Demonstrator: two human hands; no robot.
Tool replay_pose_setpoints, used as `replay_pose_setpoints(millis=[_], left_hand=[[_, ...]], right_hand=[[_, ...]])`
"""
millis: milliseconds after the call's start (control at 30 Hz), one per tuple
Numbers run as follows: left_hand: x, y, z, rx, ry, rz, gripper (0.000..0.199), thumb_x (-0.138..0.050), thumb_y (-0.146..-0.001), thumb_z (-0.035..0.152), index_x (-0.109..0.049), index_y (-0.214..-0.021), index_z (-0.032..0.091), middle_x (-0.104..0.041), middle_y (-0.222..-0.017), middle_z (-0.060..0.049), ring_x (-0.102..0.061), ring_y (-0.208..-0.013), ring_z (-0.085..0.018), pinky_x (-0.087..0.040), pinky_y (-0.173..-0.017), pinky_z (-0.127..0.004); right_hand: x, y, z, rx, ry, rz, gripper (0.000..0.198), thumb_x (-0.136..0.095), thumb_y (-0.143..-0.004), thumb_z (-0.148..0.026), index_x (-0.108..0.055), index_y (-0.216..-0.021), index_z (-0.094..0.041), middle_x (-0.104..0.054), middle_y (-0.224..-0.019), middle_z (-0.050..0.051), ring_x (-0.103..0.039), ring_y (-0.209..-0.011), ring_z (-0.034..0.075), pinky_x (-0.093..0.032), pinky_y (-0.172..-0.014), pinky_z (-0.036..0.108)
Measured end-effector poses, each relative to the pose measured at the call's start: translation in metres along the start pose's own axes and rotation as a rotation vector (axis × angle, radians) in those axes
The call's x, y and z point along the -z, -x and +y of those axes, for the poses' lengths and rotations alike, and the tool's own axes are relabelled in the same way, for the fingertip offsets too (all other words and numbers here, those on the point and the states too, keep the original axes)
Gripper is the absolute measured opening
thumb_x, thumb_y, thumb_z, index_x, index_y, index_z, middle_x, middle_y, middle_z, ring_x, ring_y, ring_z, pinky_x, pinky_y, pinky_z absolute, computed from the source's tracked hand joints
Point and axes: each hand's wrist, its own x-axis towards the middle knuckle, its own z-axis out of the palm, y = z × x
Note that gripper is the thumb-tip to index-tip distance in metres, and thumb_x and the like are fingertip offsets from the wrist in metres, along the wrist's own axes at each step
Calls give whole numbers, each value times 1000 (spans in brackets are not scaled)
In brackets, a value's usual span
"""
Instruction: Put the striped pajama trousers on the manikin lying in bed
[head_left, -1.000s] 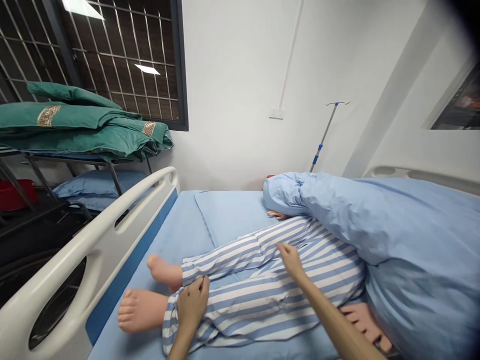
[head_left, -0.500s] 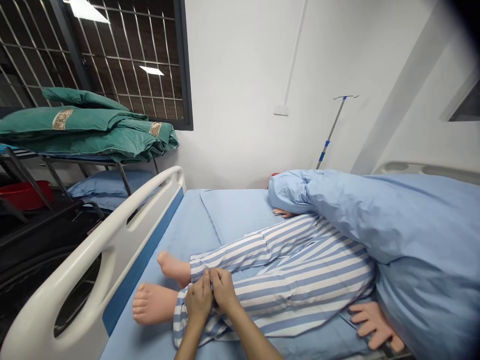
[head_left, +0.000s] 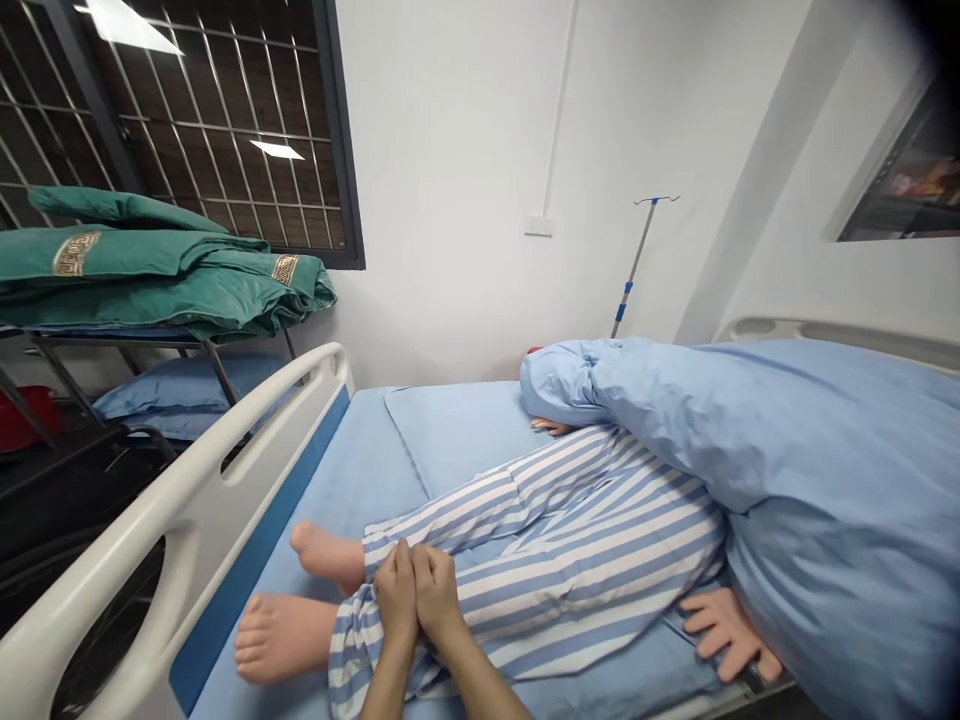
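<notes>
A: Entry one, landmark?
B: Footboard [head_left: 191,490], white, blue lower strip. All places are reckoned from it.
A: Entry two?
B: Striped trousers [head_left: 660,500], blue and white, worn. Cuffs toward the footboard; upper end away from it, running under a blue quilt [head_left: 825,450]. Bare, manikin-like feet [head_left: 285,638] lie between cuffs and footboard.
A: Hands?
B: Left hand [head_left: 397,595] and right hand [head_left: 437,590], side by side, touching, set on the nearer trouser leg [head_left: 570,590], farther from the footboard than the feet; the left is closer to it. Fingers curled in; whether cloth is caught beneath, cannot tell.
A: Handling, by judgement?
B: Cloth: soft, light, creases readily, not fragile. Limb inside: probably firmer, heavier, awkward to lift.
A: Best hold?
B: Cloth: the loose cuff [head_left: 346,650], footboard end. Limb: supported from beneath; a grip on fabric alone could slide.
</notes>
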Motion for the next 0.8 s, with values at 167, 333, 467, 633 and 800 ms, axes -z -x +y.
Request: replay_pose_setpoints(millis=[167,333,467,633,800], left_hand=[[1,1,9,-43,-74,-72,39,-30,-78,44,-54,-61,19,-60,-64,-4,-52,-65,-18,-38,-62,-27],[0,5,5,-78,-65,-81,39,-31,-78,45,-50,-58,18,-55,-56,-1,-49,-60,-16,-36,-59,-27],[-3,4,11,-21,21,-91,38,-36,-75,46,-42,-49,19,-48,-48,1,-43,-53,-14,-34,-53,-25],[-15,4,33,117,204,-18,39,-44,-69,46,-34,-42,19,-36,-40,4,-34,-45,-10,-30,-45,-24],[-27,16,28,-1,155,-3,36,-44,-68,45,-50,-48,16,-52,-48,-1,-45,-53,-15,-36,-52,-25]], right_hand=[[11,-9,-11,-32,74,45,37,-33,-82,-33,-35,-49,-16,-38,-47,-3,-34,-49,8,-24,-47,21],[26,-5,-6,83,218,-31,37,-32,-82,-30,-37,-48,-15,-38,-45,-3,-35,-46,7,-21,-47,22],[24,1,5,122,299,-8,36,-33,-82,-26,-40,-48,-15,-42,-45,-2,-38,-46,8,-20,-48,23],[26,-5,9,87,126,7,38,-30,-83,-29,-38,-49,-15,-42,-47,-2,-37,-48,8,-24,-48,22],[34,-11,9,-4,-74,54,35,-35,-80,-32,-37,-49,-16,-36,-47,-4,-33,-48,8,-26,-46,21]])
